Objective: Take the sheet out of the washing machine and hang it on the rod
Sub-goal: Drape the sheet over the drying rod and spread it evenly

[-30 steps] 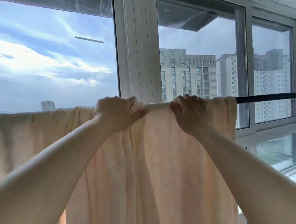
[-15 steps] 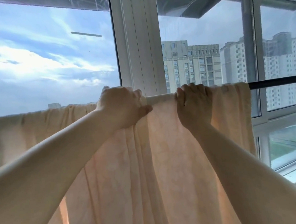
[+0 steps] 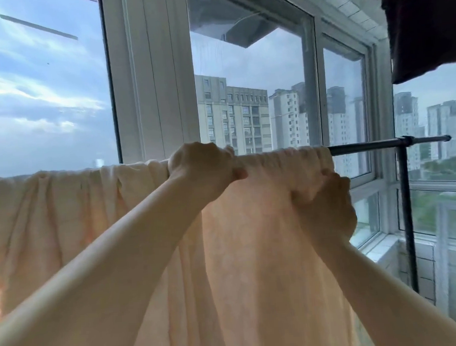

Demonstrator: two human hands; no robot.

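A: Nearest are two bare forearms. What do the hands have?

B: The right hand (image 3: 324, 201) sits just below the rod, fingers curled into a bunched fold of the sheet (image 3: 254, 252) near its right edge. The left hand (image 3: 202, 166) is higher, on top of the rod, fingers curled over the cloth there, thumb tucked beneath.

A: And the sheet itself?

B: Draped over the rod (image 3: 368, 146), hanging down under both hands and gathered in folds away to the left of the left hand. Right of the right hand the rod is bare, out to its upright post (image 3: 407, 214).

A: So which step?

B: Hanging looks done; this seems to be the spreading. I judge the next move calls for drawing the bunched edge rightward along the bare rod, the left hand pinning the cloth.

A: Count?

B: Two hands, one sheet, one rod, one post. Beyond, window frames (image 3: 147, 84), tower blocks; one dark cloth (image 3: 427, 23) hangs above right.
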